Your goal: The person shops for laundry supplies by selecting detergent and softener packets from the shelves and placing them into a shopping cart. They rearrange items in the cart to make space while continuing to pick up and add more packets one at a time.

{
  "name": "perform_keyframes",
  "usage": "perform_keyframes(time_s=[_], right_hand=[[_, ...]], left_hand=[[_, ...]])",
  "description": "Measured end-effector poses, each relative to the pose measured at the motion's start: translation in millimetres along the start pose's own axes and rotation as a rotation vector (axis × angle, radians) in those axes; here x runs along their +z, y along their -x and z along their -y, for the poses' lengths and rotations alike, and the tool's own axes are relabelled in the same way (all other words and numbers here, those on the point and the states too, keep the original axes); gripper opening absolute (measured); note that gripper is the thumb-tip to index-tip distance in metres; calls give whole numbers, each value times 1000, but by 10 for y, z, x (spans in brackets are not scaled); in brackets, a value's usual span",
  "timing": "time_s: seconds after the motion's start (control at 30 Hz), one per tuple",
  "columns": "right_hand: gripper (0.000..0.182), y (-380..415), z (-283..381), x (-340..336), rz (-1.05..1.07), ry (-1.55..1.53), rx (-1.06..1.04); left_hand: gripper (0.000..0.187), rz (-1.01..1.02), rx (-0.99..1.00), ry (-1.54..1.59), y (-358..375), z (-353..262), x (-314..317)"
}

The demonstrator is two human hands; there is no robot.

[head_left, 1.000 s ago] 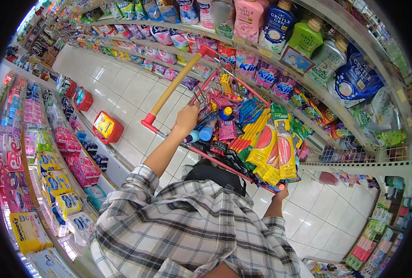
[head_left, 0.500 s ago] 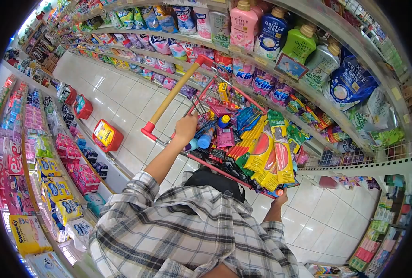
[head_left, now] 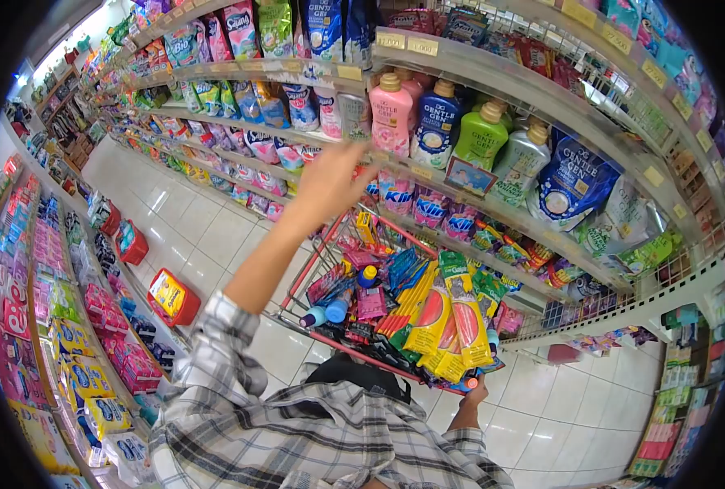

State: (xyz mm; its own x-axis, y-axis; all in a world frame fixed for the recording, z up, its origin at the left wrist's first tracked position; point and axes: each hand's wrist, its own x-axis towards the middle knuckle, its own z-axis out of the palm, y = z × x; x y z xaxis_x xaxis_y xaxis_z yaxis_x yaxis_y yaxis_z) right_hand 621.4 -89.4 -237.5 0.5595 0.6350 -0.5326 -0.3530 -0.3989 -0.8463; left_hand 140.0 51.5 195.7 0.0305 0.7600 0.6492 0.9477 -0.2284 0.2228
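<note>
My left hand (head_left: pixel 330 186) is raised above the cart, in front of the shelf, its fingers blurred by motion near the pink Gentle Gen bottle (head_left: pixel 390 118). Whether it touches anything there cannot be made out. Below it is the shopping cart (head_left: pixel 301 281), filled with packets, yellow packs with a red round print (head_left: pixel 428 320) and a blue-capped bottle (head_left: pixel 336 310). At the cart's lower right corner is my right hand (head_left: pixel 477 393), its fingers partly hidden by the cart edge and an orange-capped item (head_left: pixel 471 383).
Shelves with a blue bottle (head_left: pixel 436 126), a green bottle (head_left: pixel 481 137) and a blue pouch (head_left: pixel 573 179) curve across the top and right. On the tiled floor (head_left: pixel 216 236) at left is a red basket (head_left: pixel 173 297). Packed shelves line the left side.
My left hand has left the cart edge and risen toward the shelf. The view has shifted, showing more upper shelves. My right hand remains at the cart corner.
</note>
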Motion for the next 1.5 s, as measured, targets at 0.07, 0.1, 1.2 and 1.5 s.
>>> perform_keyframes(time_s=[0.07,0.1,1.2,1.5], right_hand=[[32,-45,-48,-20,17,-26,-3],[33,-56,-52,-21,25,-38,-6],[35,-29,-5,11,-36,-22,2],[37,-21,-22,24,-51,-73,2]], left_hand=[[33,-288,254,5,-759,-35,-125],[30,-276,274,45,-1109,-39,-169],[55,57,-488,-259,-3266,426,358],[16,-444,207,-120,-2543,360,144]])
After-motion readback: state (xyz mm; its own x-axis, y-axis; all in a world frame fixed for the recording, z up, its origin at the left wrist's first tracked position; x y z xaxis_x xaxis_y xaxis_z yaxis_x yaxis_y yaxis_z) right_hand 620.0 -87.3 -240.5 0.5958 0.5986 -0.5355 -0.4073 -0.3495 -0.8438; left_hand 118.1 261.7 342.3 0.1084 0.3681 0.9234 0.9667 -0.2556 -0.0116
